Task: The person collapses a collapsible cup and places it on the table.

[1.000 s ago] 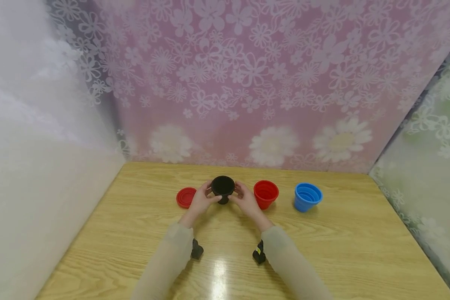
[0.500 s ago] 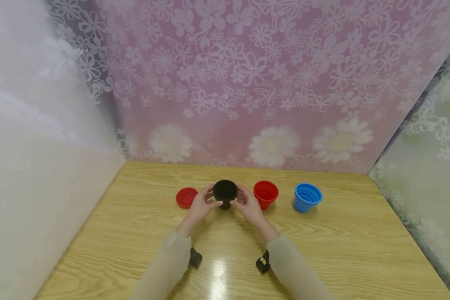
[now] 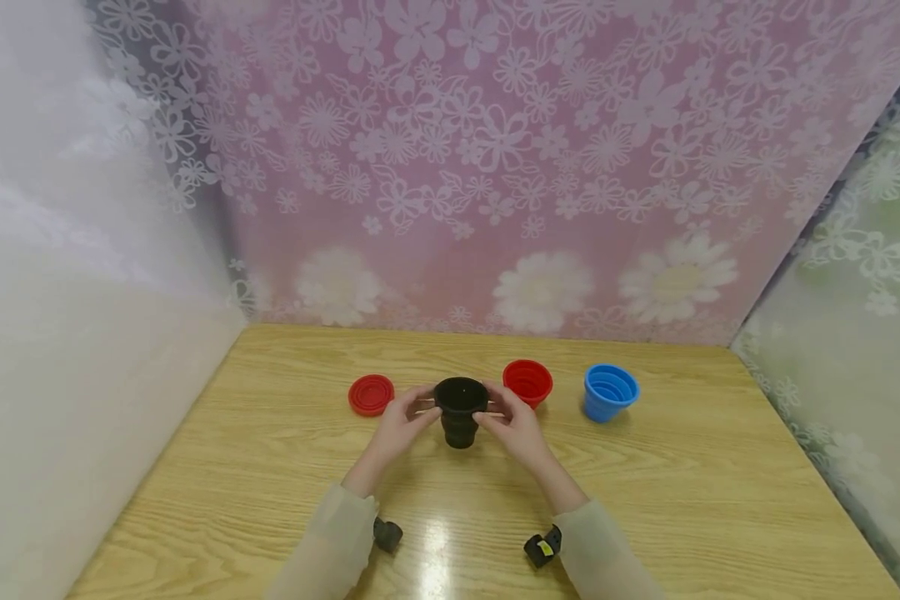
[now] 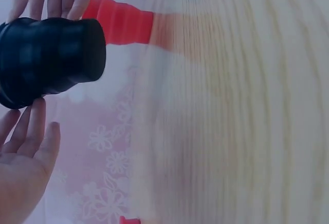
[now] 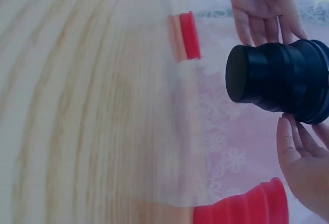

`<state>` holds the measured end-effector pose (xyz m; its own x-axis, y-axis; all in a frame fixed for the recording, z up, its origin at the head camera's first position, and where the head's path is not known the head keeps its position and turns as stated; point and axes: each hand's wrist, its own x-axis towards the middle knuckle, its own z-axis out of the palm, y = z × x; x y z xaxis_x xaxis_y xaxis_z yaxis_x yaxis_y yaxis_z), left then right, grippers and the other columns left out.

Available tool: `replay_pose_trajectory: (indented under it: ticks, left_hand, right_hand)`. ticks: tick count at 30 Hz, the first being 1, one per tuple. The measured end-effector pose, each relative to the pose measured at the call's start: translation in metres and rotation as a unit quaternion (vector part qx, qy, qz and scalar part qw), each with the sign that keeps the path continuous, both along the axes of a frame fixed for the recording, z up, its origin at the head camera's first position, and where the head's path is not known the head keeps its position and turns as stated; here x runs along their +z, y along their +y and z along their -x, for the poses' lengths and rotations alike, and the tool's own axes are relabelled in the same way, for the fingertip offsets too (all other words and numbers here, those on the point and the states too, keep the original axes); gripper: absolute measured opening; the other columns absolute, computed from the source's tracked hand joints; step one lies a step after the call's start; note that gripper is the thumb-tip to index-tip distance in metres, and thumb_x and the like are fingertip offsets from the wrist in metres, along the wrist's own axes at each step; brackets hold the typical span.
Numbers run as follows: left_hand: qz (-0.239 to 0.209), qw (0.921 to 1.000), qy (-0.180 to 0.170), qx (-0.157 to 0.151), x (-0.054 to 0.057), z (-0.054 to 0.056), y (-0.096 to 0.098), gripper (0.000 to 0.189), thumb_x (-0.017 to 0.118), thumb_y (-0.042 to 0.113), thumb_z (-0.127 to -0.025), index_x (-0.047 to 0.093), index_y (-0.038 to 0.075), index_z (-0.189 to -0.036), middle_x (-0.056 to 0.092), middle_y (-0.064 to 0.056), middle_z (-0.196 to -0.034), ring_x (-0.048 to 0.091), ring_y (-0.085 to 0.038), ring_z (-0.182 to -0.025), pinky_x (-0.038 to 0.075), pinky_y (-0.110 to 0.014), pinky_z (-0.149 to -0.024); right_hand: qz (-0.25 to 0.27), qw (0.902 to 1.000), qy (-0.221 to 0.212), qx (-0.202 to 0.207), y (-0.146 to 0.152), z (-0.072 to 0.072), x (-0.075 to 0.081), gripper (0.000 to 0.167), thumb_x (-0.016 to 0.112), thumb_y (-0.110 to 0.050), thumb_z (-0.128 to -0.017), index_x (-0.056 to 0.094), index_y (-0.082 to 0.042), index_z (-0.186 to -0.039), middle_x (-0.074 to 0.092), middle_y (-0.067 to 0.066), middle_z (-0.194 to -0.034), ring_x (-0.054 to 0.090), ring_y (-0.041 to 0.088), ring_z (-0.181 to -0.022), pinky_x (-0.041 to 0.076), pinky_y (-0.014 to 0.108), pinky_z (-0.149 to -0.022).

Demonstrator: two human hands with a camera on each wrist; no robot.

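Note:
A black collapsible cup (image 3: pixel 460 423), pulled out to its tall stepped form, is held between both hands near its rim. My left hand (image 3: pixel 400 425) grips its left side with thumb and fingers. On the opposite side my right hand (image 3: pixel 520 427) grips it the same way. Both wrist views show the black cup (image 4: pixel 56 54) in the air above the table, its base free of the wood. Behind the right hand stands a red collapsible cup (image 3: pixel 527 382), its lower part partly covered. A flattened red collapsible cup (image 3: pixel 371 394) lies just beyond the left hand.
A blue collapsible cup (image 3: pixel 610 392) stands extended at the right, beyond the red one. The wooden table (image 3: pixel 682 500) ends at a pink flowered curtain (image 3: pixel 435 183) at the back. Pale panels rise along its left and right sides.
Both hands have brought the black cup toward the person and slightly right. It has gone from short-looking to showing its full stepped side. The other cups have stayed in place.

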<state>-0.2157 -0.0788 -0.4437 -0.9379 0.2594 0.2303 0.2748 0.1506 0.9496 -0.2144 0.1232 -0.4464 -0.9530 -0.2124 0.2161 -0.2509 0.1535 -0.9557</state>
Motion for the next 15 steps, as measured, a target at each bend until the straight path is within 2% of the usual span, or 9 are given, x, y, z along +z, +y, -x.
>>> replay_pose_trajectory:
  ticks: [3, 6, 11, 15]
  left_hand:
    - [0.001, 0.9999, 0.002, 0.017, 0.004, -0.004, 0.003, 0.036, 0.058, 0.006, -0.085, 0.050, -0.009, -0.116, 0.054, -0.022, -0.113, 0.052, -0.032, -0.101, 0.044, -0.038, -0.085]
    - [-0.011, 0.9998, 0.002, 0.018, 0.005, -0.006, 0.006, 0.035, 0.057, 0.007, -0.086, 0.049, -0.009, -0.116, 0.053, -0.021, -0.113, 0.051, -0.033, -0.103, 0.044, -0.040, -0.084]
    - [-0.024, 0.9994, 0.010, 0.021, 0.007, -0.005, 0.010, 0.030, 0.056, 0.007, -0.086, 0.052, -0.006, -0.114, 0.050, -0.020, -0.117, 0.048, -0.033, -0.106, 0.045, -0.042, -0.083]
    - [-0.031, 0.9987, 0.013, 0.037, 0.005, -0.005, 0.013, 0.021, 0.058, 0.006, -0.085, 0.058, -0.005, -0.102, 0.054, -0.019, -0.110, 0.050, -0.030, -0.103, 0.046, -0.040, -0.081]
  right_hand:
    - [0.001, 0.9999, -0.013, -0.009, 0.003, 0.001, -0.006, 0.048, 0.063, -0.004, -0.080, 0.046, 0.004, -0.124, 0.055, 0.019, -0.111, 0.055, 0.028, -0.094, 0.047, 0.023, -0.078]
    - [0.005, 0.9996, -0.020, -0.018, 0.004, 0.002, -0.012, 0.046, 0.063, -0.008, -0.082, 0.047, 0.003, -0.124, 0.055, 0.017, -0.111, 0.055, 0.023, -0.091, 0.048, 0.023, -0.075]
    - [0.031, 0.9988, -0.021, -0.031, 0.003, -0.001, -0.010, 0.041, 0.061, -0.011, -0.084, 0.050, 0.004, -0.120, 0.055, 0.019, -0.109, 0.058, 0.022, -0.083, 0.051, 0.032, -0.071]
    - [0.051, 0.9963, -0.051, -0.047, 0.001, -0.005, -0.008, 0.035, 0.057, -0.011, -0.086, 0.052, 0.008, -0.116, 0.058, 0.020, -0.100, 0.060, 0.025, -0.077, 0.051, 0.039, -0.068]
